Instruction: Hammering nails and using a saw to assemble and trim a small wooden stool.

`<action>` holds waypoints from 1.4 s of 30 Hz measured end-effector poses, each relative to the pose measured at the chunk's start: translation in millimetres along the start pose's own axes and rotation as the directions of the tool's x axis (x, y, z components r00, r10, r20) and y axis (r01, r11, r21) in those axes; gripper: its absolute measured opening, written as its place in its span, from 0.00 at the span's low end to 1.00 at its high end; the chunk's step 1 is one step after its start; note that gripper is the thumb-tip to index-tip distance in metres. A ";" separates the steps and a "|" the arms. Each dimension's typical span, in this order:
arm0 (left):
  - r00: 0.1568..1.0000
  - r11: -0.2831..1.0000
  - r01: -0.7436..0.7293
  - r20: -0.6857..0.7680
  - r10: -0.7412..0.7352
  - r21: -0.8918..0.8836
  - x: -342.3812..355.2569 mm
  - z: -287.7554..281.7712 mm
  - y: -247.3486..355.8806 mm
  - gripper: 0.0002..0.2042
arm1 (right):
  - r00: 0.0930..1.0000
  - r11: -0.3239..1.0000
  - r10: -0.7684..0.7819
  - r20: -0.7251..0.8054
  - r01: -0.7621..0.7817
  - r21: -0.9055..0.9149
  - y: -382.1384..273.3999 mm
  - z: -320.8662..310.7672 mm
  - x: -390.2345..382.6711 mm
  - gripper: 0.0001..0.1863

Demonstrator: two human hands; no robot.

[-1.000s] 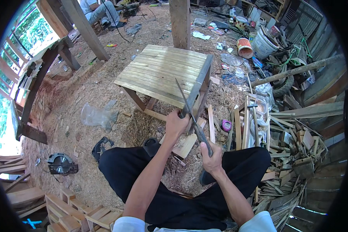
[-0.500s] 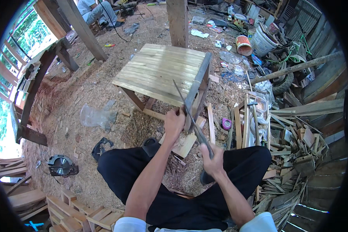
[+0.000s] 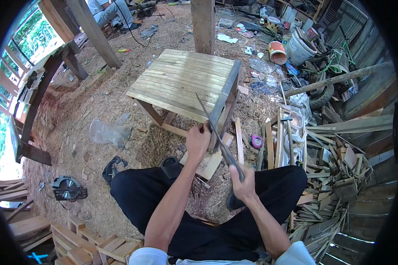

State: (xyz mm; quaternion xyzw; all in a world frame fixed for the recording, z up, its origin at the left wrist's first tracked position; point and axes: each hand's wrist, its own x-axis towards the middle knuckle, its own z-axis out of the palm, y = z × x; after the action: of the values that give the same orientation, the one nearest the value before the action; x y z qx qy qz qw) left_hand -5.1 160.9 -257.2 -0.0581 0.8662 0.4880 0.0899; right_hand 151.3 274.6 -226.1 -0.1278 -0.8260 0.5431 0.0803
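In front of me stands a small slatted wooden table (image 3: pixel 181 81), its right side edged by a darker grey strip. My right hand (image 3: pixel 243 184) is wrapped round the dark handle of a long, narrow machete (image 3: pixel 214 128). The blade slants up and to the left, crossing the table's near right corner, with its pointed tip over the slats. My left hand (image 3: pixel 199 140) is at that same corner, just left of the blade, with curled fingers. Whatever lies between those fingers is hidden.
A circular saw (image 3: pixel 70 189) rests on the sawdust floor at left. Right of the table lie a pink tape measure (image 3: pixel 257 141), a hammer (image 3: pixel 290 137) and heaped wood scraps (image 3: pixel 327 212). A wooden post (image 3: pixel 203 26) rises behind the table. Another person (image 3: pixel 110 13) sits at far left.
The whole scene has shifted slightly left in the view. Both hands and the machete keep nearly the same place at the table's corner.
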 end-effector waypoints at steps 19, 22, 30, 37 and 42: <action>0.974 0.972 -0.225 -0.014 0.226 0.063 4.5 -4.5 -7.6 0.22 | 0.976 0.733 0.117 0.181 -0.208 0.648 36.1 -27.0 23.0 0.22; 0.935 0.920 -0.356 0.057 0.351 0.166 14.8 -20.2 -5.8 0.20 | 0.958 0.647 0.130 0.254 -0.276 0.710 36.4 -35.5 31.2 0.21; 0.890 0.842 -0.448 0.238 0.388 0.300 32.4 -99.8 -19.4 0.18 | 0.932 0.579 0.103 0.346 -0.339 0.741 24.9 -26.2 32.9 0.22; 0.916 0.825 -0.400 0.190 0.352 0.399 16.1 -113.0 -49.6 0.17 | 0.948 0.730 0.036 0.317 -0.242 0.639 4.4 -11.0 31.0 0.21; 0.952 0.865 -0.307 0.147 0.270 0.397 6.7 -110.9 -41.5 0.20 | 0.937 0.855 0.030 0.347 -0.204 0.477 -11.7 6.1 35.9 0.22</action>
State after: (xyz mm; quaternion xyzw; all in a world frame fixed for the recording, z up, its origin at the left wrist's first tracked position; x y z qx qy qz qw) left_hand -14.8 44.4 -237.0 0.1136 0.9442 0.3025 0.0638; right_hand 114.0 275.6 -218.0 -0.0610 -0.6465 0.7580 -0.0608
